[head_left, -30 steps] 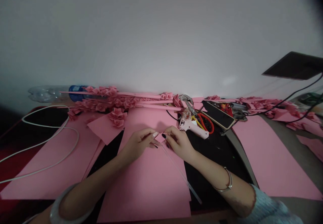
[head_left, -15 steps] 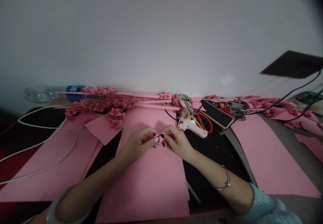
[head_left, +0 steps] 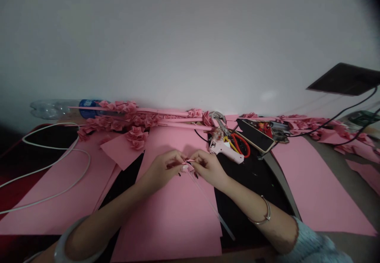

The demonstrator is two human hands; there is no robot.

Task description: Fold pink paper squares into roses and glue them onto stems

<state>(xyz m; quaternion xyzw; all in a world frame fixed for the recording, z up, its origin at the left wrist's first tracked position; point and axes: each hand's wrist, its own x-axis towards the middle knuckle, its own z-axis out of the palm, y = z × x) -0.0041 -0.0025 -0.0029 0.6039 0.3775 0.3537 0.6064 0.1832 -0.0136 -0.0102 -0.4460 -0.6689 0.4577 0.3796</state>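
Between my two hands is a small folded piece of pink paper (head_left: 189,163), pinched from both sides above a large pink sheet (head_left: 172,223). My left hand (head_left: 165,169) is closed on its left edge with thumb and fingertips. On the right edge, my right hand (head_left: 208,169) pinches it too, its fingers partly hiding the folds. A thin translucent stick (head_left: 218,215) slants from below the paper toward the lower right; whether it is joined to the paper I cannot tell.
A pink glue gun (head_left: 227,150), red-handled scissors (head_left: 245,146) and a phone (head_left: 257,135) lie right of my hands. Pink paper roses (head_left: 137,137) and a plastic bottle (head_left: 56,109) lie along the wall. A white cable (head_left: 87,164) loops at left; more pink sheets (head_left: 317,192) lie right.
The folded paper has been tilted between my fingertips, so its shape shows differently. My right fingers have shifted slightly; both hands keep their place over the sheet.
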